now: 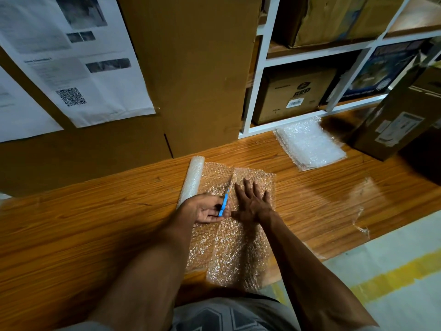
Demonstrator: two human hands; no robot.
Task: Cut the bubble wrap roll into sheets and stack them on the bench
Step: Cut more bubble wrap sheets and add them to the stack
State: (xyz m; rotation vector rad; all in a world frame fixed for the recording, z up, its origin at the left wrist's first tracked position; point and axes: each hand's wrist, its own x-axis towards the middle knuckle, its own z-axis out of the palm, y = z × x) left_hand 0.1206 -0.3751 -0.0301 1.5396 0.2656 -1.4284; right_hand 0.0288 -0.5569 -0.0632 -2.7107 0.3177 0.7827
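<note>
Two hands: left (208, 210) grasps one scissors (223, 204); right (253, 203) flat (released) on bubble wrap (229, 247).

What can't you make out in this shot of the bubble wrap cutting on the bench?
Head view only:
- Scissors: the left hand covers the handles, so its grip is unclear; the blades are lost against the bubble wrap.
- How far the cut runs: hidden by both hands, the right hand lying flat.
- Number of sheets in the stack: edges too blurred.
- Printed papers on the cardboard: text too small.
</note>
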